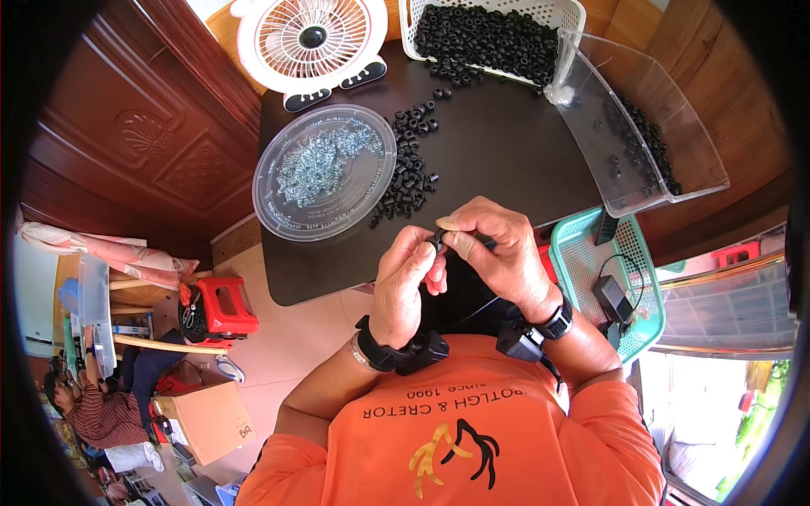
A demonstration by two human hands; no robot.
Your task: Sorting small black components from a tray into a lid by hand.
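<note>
Just past the table's near edge, my left hand (406,277) pinches a small black part (437,239) between thumb and fingers. My right hand (499,250) meets it there, thumb and forefinger closed at the same part. Fingers cover much of it, so its exact kind is hard to make out. Beyond my hands lies a loose strip of small black ring-like parts (408,173) on the dark table (494,152). To their left, a round clear plastic lid (364,192) holds a heap of small shiny metal pieces (325,164).
A white basket (567,15) heaped with black parts stands at the back, beside a white fan (312,38). A clear tilted bin (616,181) with more parts sits at the right. Below it, a green basket (648,278) holds a black adapter (613,298). Another person (105,413) is at far left.
</note>
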